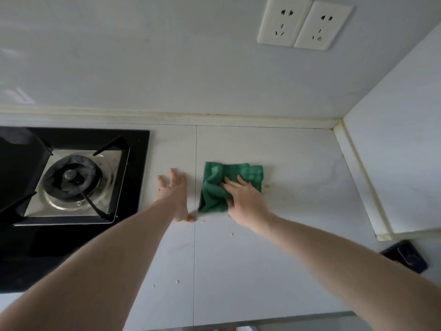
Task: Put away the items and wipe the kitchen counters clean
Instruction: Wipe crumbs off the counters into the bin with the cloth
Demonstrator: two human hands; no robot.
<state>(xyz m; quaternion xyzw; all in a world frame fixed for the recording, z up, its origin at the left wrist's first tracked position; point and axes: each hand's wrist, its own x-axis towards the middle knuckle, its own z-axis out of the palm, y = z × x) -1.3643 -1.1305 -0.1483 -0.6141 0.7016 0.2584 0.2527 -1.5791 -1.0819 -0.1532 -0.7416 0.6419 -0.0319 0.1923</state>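
Right hand (247, 199) is flat on the green cloth (229, 185), fingers stretched out straight and pressing it down onto the white counter (286, 247). The cloth lies bunched and partly folded, out in the middle of the counter between the gas hob (71, 177) and the side wall. Left hand (173, 192) is down on the bare counter just beside the cloth, edge-on, fingers extended and relaxed, holding nothing; it sits between the cloth and the black glass edge of the hob. Small pale crumbs (230, 234) lie scattered on the counter below the right hand, and a couple more nearer the front edge. A dark phone (405, 258) rests at the right side of the counter. Up on the back wall, two white sockets (304, 23) sit side by side.
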